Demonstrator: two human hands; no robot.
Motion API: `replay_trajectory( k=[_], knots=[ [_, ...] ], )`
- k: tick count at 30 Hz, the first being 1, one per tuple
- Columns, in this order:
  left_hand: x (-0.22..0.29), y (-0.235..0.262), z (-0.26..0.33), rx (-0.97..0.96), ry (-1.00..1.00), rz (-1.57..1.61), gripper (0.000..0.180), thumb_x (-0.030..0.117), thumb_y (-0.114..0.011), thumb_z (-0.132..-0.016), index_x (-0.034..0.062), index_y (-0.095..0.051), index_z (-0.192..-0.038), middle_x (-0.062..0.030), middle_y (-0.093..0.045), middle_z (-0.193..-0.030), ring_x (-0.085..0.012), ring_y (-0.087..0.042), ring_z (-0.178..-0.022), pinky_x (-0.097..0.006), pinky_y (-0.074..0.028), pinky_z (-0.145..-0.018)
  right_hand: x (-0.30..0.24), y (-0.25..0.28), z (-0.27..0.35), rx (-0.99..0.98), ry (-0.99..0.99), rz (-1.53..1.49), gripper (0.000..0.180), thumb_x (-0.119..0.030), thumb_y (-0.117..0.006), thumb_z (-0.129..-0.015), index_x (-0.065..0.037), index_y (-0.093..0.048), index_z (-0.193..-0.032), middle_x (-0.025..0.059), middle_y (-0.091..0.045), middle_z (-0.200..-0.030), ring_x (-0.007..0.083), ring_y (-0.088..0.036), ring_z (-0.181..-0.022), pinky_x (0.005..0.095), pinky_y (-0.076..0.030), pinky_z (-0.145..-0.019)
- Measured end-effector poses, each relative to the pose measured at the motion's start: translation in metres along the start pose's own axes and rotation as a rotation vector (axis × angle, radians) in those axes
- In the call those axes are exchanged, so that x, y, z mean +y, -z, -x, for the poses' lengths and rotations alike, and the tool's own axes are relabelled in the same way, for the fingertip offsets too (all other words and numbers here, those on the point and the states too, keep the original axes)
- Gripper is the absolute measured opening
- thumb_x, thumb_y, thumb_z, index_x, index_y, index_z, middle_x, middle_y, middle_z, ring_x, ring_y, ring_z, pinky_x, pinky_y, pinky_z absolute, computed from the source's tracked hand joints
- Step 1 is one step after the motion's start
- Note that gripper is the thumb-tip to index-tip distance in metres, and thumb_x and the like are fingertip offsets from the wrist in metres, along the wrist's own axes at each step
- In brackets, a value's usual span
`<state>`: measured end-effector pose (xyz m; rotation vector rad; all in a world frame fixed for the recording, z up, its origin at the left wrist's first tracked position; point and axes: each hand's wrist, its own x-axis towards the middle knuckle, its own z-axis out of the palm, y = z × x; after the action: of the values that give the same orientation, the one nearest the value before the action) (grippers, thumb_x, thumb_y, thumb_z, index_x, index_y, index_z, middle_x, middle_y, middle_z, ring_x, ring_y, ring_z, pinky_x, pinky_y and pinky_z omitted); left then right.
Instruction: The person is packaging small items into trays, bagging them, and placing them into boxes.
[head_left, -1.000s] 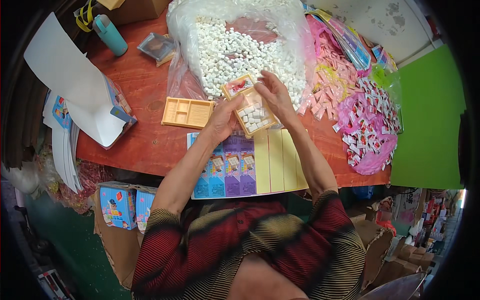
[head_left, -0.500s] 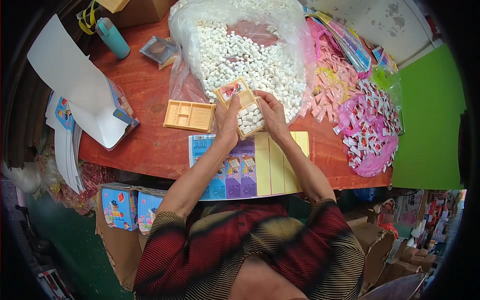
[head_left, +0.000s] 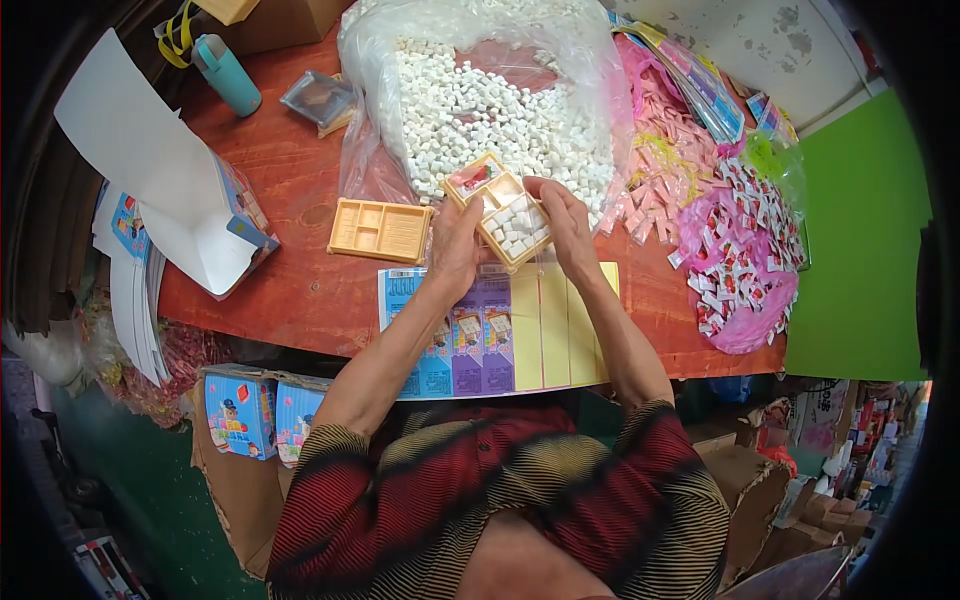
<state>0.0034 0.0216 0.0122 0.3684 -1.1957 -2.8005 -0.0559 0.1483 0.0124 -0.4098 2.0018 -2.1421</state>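
Packing workshop: bulk bag of white pieces [head_left: 480, 95], stacked cartons [head_left: 245, 410].

On my feed I see a teal bottle [head_left: 226, 75] at the table's [head_left: 290, 290] far left corner, with a small clear packet [head_left: 318, 98] just beside it. White folded cardboard [head_left: 160, 190] lies on the left edge. An empty tan tray [head_left: 380, 230] sits near the middle. Pink packets [head_left: 670, 170] and red-and-white wrapped pieces [head_left: 745, 260] pile up on the right. Blue boxes [head_left: 255, 410] stand below the table.
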Motion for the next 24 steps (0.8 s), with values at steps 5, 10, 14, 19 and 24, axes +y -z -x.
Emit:
replay_trajectory(
  k=[5,10,14,19,24],
  knots=[
    [0.002,-0.001,0.003,-0.061,0.032,-0.116,0.033,0.025,-0.035,-0.086,0.0094,-0.032,-0.115,-0.0099,-0.048,-0.105,-0.0189,-0.054,-0.088,-0.033,-0.051,-0.067,-0.005,0.003,0.0,-0.088,-0.09,0.236,0.017,-0.015,-0.05,-0.08,0.0,-0.052,-0.089,-0.0005,-0.053,-0.073,0.0037,-0.046,-0.064,0.0162,-0.036,-0.056],
    [0.003,0.007,-0.007,-0.083,0.152,0.088,0.038,0.039,-0.029,-0.086,0.0123,-0.035,-0.112,-0.0102,-0.048,-0.106,-0.0219,-0.053,-0.092,-0.036,-0.05,-0.07,-0.005,0.002,0.003,-0.083,-0.088,0.344,0.017,-0.016,-0.053,-0.078,-0.002,-0.05,-0.088,-0.0006,-0.052,-0.069,0.0035,-0.045,-0.059,0.0173,-0.036,-0.051],
    [0.0,0.015,-0.01,-0.097,0.17,0.101,0.039,0.044,-0.028,-0.085,0.0158,-0.038,-0.111,-0.0096,-0.048,-0.107,-0.0219,-0.052,-0.094,-0.037,-0.049,-0.07,-0.01,-0.005,0.007,-0.04,0.001,0.36,0.022,-0.016,-0.053,-0.078,-0.002,-0.048,-0.093,0.0,-0.051,-0.065,0.0049,-0.045,-0.057,0.0184,-0.037,-0.05],
    [0.009,0.004,-0.004,-0.142,0.215,0.07,0.047,0.043,-0.02,-0.086,0.0116,-0.032,-0.118,-0.01,-0.044,-0.114,-0.0225,-0.047,-0.102,-0.039,-0.043,-0.08,-0.009,-0.001,0.004,-0.065,0.025,0.361,0.021,-0.013,-0.052,-0.078,-0.001,-0.047,-0.095,0.0023,-0.052,-0.077,0.0061,-0.047,-0.065,0.0189,-0.038,-0.056],
    [0.011,0.004,-0.004,-0.152,0.224,0.171,0.048,0.043,-0.018,-0.087,0.0105,-0.031,-0.119,-0.011,-0.043,-0.115,-0.0241,-0.045,-0.104,-0.041,-0.04,-0.084,0.003,0.003,0.002,-0.131,-0.031,0.222,0.016,-0.008,-0.05,-0.079,-0.001,-0.047,-0.093,0.0044,-0.05,-0.092,0.0069,-0.048,-0.077,0.019,-0.039,-0.066]
  ],
)
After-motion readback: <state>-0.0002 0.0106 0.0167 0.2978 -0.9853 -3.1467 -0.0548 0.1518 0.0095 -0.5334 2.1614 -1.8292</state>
